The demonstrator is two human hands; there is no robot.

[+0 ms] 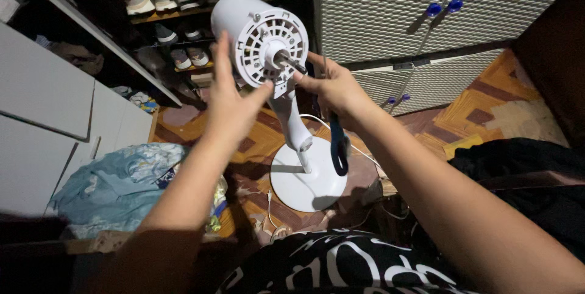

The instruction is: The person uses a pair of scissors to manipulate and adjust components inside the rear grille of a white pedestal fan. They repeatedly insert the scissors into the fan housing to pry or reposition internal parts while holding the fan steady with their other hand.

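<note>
A patterned parquet floor (487,102) is lying under a white fan base (308,178), with white lattice cabinets (390,7) behind and a shoe shelf (164,10) standing left. The left hand (228,102) is touching the white fan motor housing (262,38) with an open grip — the right hand (335,87) is closing its grip on a dark blue tool (339,145) just beside the shaft.
</note>
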